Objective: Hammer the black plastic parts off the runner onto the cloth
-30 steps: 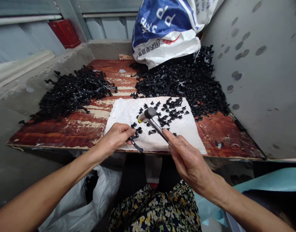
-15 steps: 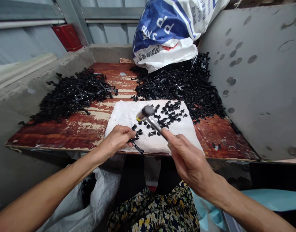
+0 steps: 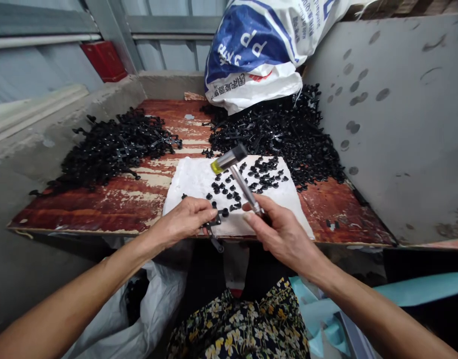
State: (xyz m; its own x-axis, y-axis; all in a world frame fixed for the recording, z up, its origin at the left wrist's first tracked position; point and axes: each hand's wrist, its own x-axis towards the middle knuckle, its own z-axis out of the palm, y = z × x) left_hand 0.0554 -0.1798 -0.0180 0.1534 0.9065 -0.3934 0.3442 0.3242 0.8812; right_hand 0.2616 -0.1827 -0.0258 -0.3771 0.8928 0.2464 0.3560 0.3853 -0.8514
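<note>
My left hand (image 3: pixel 184 220) is closed on a black plastic cross-shaped part (image 3: pixel 214 230) at the near edge of a white cloth pad (image 3: pixel 193 179). My right hand (image 3: pixel 279 232) grips the metal handle of a small hammer (image 3: pixel 234 167), whose head is raised above the pad. Several small black plastic caps (image 3: pixel 264 174) lie scattered over the pad, some right beside my left fingers.
The pad lies on a worn red wooden board (image 3: pixel 120 204). A heap of black parts (image 3: pixel 112 144) sits at the left, a larger heap (image 3: pixel 288 129) at the back right under a blue-and-white sack (image 3: pixel 258 50). A grey panel (image 3: pixel 393 124) walls the right side. A white bag (image 3: pixel 139 309) hangs below.
The hammer head has lifted and swung further from me. My right hand has moved closer to my left hand. My left hand has shifted slightly right with the black part.
</note>
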